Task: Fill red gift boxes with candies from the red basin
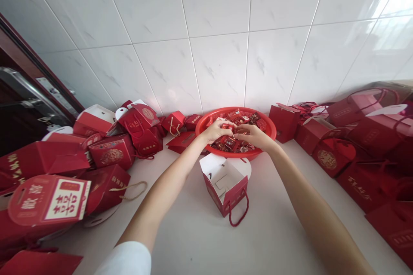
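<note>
A round red plastic basket stands against the wall, holding many small wrapped candies in red and brown. My left hand is over the basket's left half, fingers curled towards the thumb. Facing it from the right, my right hand has its fingers bent inward, and the fingertips of both hands almost meet above the candies. What lies between the fingers is too small to make out. In front of the basket, an open red gift box with a white inside and a dark red cord handle sits upright; no candy shows in it.
Red gift boxes are piled on the left of the white table. More red boxes crowd the right side. A tiled wall rises behind the basket. At the far left is a dark door with a metal handle.
</note>
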Demonstrator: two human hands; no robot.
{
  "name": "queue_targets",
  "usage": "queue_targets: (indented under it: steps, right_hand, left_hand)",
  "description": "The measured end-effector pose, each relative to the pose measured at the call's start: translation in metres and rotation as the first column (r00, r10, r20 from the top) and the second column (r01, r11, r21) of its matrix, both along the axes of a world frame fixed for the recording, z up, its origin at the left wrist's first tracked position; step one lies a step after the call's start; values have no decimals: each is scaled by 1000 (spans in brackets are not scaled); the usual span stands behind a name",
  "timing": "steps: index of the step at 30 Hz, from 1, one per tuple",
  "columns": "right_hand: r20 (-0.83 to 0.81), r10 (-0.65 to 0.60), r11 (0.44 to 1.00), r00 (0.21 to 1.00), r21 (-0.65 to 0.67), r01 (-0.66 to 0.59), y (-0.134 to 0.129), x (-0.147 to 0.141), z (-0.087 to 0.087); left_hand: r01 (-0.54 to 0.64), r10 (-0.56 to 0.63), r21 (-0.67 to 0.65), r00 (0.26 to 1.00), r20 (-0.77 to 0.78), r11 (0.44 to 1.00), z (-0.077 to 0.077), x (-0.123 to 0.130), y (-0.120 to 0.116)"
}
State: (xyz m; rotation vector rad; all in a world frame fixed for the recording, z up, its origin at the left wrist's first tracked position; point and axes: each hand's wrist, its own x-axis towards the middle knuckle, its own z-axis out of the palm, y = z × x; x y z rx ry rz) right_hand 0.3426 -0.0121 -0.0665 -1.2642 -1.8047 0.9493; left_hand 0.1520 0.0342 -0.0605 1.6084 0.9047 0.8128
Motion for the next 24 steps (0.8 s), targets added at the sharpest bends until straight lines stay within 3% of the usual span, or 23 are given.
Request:
queue_targets:
  steps: [10, 17, 24]
  right_hand:
    - [-275, -43, 990, 961, -144, 3, -3, -1, 7]
    - [-148, -14, 1000, 989, -3, 14, 0, 3, 0]
    - [-74, 130, 992, 989, 3, -130, -2, 0, 1]
  left_hand:
    - [5, 8, -80, 987, 161, 997, -5, -3, 5]
    - [-7, 28, -109, 982, 187, 994, -2, -3, 2]
    - [-11, 20, -50, 983, 181, 999, -3, -2, 2]
